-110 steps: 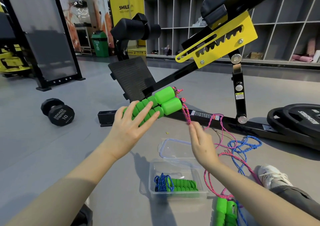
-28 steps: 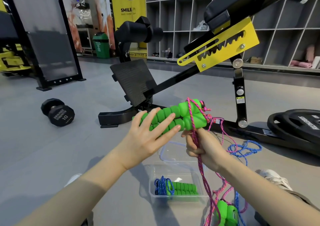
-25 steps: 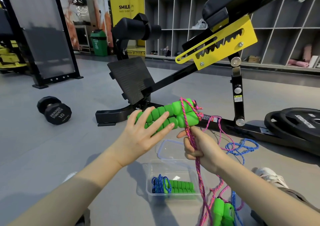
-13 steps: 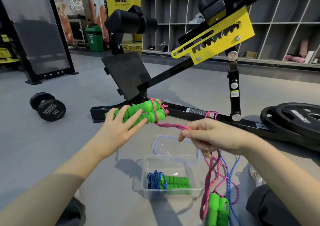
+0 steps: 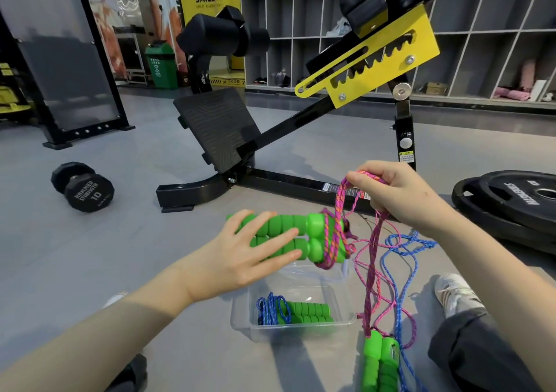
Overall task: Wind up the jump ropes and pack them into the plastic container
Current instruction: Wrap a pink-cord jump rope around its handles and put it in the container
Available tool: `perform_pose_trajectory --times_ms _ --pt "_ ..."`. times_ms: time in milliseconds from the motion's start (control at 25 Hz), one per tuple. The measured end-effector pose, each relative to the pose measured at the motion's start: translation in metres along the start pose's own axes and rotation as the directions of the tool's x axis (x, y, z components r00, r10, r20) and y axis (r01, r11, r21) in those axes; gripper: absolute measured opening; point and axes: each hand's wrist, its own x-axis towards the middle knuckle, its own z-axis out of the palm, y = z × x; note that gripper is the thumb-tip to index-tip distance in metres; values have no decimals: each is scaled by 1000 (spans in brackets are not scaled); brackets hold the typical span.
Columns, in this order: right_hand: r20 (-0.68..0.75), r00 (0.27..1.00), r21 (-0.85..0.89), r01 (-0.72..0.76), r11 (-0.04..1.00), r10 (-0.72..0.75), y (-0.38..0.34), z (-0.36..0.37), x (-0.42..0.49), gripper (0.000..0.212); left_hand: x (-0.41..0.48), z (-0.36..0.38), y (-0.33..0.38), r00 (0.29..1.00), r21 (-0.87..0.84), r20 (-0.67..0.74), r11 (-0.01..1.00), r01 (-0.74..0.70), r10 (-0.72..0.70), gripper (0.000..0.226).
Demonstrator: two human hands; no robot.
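My left hand (image 5: 240,259) holds a pair of green foam jump-rope handles (image 5: 301,235) side by side above the floor, its fingers laid along them. A pink rope (image 5: 371,259) is wound a few turns around the handles' right end. My right hand (image 5: 397,196) pinches a loop of that pink rope, raised up and to the right of the handles. Below stands a clear plastic container (image 5: 240,316) holding a wound blue rope with green handles (image 5: 293,313). Another pair of green handles (image 5: 380,364) lies on the floor with a loose blue rope (image 5: 403,274).
A black and yellow bench frame (image 5: 301,181) crosses the floor just behind my hands. A dumbbell (image 5: 82,187) lies at the left, weight plates (image 5: 517,205) at the right. My shoe (image 5: 454,295) and knee are at the lower right. The container's clear lid (image 5: 319,271) lies behind it.
The handles came down and to the right, over the container. My right hand carried the pink rope up and to the right, and more turns lie around the handles' end.
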Motion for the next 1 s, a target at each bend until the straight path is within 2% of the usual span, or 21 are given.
perform_pose_trajectory --times_ms 80,280,360,440,560,680,760,920,1000 --pt "-5 1000 32 -22 999 23 11 0 2 24 9 -5 5 999 -27 -50 1000 0 -1 39" --pt "19 996 240 -89 967 87 39 12 2 18 18 -11 9 990 -33 -141 999 25 -29 34" --pt "75 986 396 -167 903 150 47 22 -1 28 16 -9 7 983 -25 -170 998 58 -62 35" --pt "131 968 568 -250 784 214 48 37 -5 22 15 -8 5 977 -17 -185 995 101 -102 37" --pt "207 944 646 -329 689 256 48 63 -14 40 10 -6 2 969 14 -186 986 168 -163 34" --pt "282 914 675 -406 617 292 46 86 -25 39 2 -3 -6 961 49 -164 971 235 -224 36" --pt "319 897 627 -441 642 305 40 97 -29 43 -3 1 -12 955 78 -144 959 273 -260 38" --pt "359 896 321 -381 867 261 22 95 -28 39 -16 8 -21 946 130 -89 938 321 -311 41" --pt "411 882 195 -332 923 230 14 84 -26 33 -25 13 -27 934 145 -75 923 356 -348 43"
